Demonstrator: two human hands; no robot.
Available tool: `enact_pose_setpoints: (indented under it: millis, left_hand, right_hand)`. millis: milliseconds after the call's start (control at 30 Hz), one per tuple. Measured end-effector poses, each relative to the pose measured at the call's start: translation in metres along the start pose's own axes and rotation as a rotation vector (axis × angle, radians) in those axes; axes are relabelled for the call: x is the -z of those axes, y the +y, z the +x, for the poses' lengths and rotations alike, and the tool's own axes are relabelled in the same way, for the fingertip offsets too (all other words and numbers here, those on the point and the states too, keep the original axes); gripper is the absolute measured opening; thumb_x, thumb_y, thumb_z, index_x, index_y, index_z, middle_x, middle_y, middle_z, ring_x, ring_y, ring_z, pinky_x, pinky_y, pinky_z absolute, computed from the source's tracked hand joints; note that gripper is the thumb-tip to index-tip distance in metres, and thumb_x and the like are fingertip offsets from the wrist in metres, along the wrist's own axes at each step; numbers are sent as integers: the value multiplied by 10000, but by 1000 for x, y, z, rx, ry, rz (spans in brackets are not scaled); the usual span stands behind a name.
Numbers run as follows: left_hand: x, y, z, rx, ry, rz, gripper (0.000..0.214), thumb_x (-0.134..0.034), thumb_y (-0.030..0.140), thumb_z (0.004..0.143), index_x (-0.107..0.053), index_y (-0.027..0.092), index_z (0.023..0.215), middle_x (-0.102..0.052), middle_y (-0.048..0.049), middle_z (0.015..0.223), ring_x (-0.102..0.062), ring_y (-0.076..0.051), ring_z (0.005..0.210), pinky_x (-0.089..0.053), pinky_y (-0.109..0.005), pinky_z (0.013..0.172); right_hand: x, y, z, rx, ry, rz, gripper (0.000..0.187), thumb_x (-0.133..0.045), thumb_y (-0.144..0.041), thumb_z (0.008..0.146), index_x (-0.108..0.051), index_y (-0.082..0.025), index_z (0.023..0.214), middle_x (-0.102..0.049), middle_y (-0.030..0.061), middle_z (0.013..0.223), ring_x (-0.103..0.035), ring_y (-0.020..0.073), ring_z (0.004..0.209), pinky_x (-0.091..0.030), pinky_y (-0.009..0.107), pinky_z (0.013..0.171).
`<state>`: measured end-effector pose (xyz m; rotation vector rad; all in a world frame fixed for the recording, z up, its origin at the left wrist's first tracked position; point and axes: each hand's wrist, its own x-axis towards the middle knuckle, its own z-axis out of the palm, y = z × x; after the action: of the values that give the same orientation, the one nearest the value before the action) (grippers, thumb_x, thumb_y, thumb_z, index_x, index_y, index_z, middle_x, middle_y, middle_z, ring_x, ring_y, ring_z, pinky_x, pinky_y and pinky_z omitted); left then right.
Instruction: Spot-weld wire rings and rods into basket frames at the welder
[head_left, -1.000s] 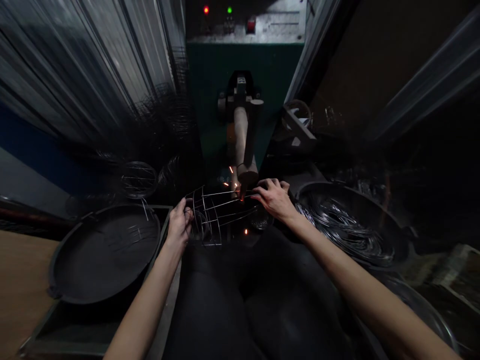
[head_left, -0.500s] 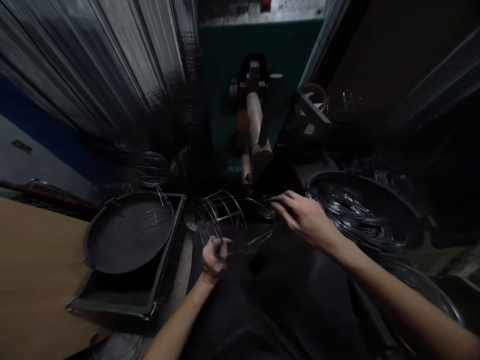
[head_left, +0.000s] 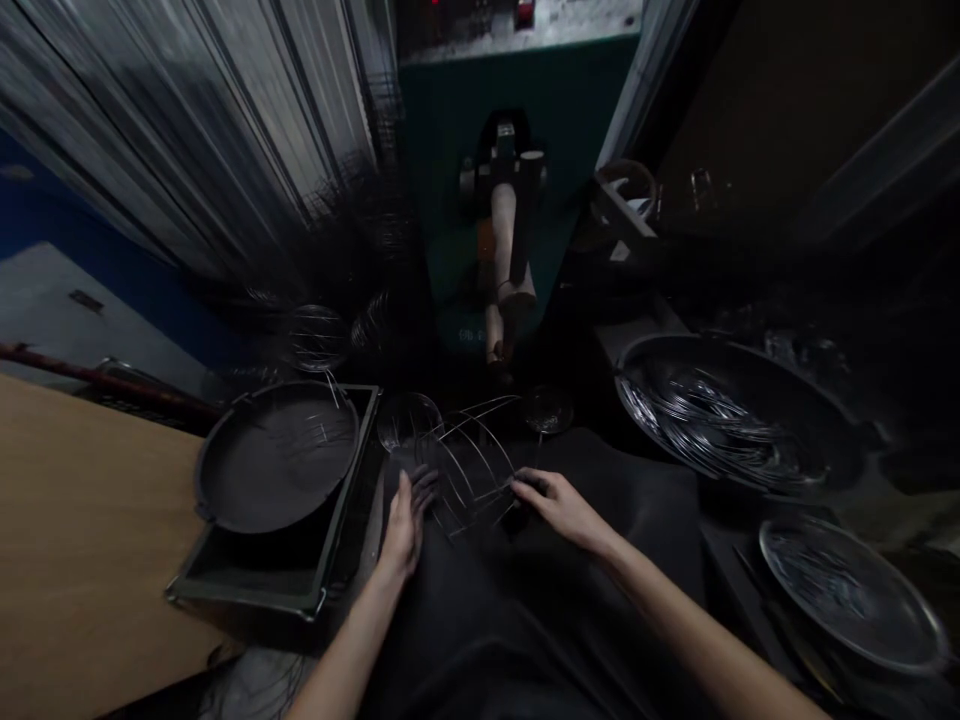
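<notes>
Wire frame point(head_left: 474, 494) sits between my left hand point(head_left: 407, 518) and right hand point(head_left: 556, 502). Right pinches its edge; left looks unclenched.

One left hand point(head_left: 405, 515) and one right hand point(head_left: 553, 498) are showing, totalling two. One wire frame point(head_left: 465, 480) is extending between them. One left pan point(head_left: 262, 485) and one right pan point(head_left: 787, 400) are standing, totalling two. One crate point(head_left: 247, 598) is sitting under the left pan. One metal dish point(head_left: 892, 630) and one green machine point(head_left: 461, 95) are showing. Wires point(head_left: 701, 425) in the right pan are overlapping, preventing a count.
</notes>
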<state>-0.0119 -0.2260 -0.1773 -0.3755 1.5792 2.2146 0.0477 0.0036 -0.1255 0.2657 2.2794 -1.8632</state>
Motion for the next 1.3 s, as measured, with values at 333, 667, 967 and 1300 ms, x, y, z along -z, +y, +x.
enact_pose_setpoints:
  millis: [333, 667, 967, 1300]
  left_hand:
    - [-86, 54, 11, 252, -35, -226, 243, -495, 348, 892, -581, 122, 906, -580, -12, 621, -526, -74, 464, -344, -130, 363]
    - [-94, 25, 2, -302, 174, 46, 315, -562, 485, 788, -535, 172, 793, -365, 84, 454, -263, -48, 353, -187, -133, 314]
    - [-107, 37, 25, -377, 148, -77, 333, -599, 489, 761, -522, 165, 770, -336, 94, 414, -270, -42, 345, -189, -147, 351]
    - [-98, 40, 50, -438, 207, -125, 332, -587, 493, 770, -534, 165, 782, -312, 94, 410, -272, -48, 359, -198, -155, 359]
  right_hand:
    - [6, 24, -45, 62, 101, -122, 302, -515, -424, 823, -686, -197, 927, -691, 54, 956, -625, 210, 891, -453, 325, 846]
    - [225, 170, -143, -706, 994, -678, 166, -576, -270, 699, -632, -133, 626, -643, 263, 802, -626, 366, 804, -416, 463, 670]
    - [227, 204, -163, -879, 993, -572, 205, -609, -305, 649, -562, -191, 485, -625, 224, 681, -621, 430, 807, -409, 499, 617]
    - [144, 54, -72, -174, 920, -180, 270, -599, -389, 674, -688, -174, 810, -687, 106, 856, -629, 264, 831, -478, 392, 757]
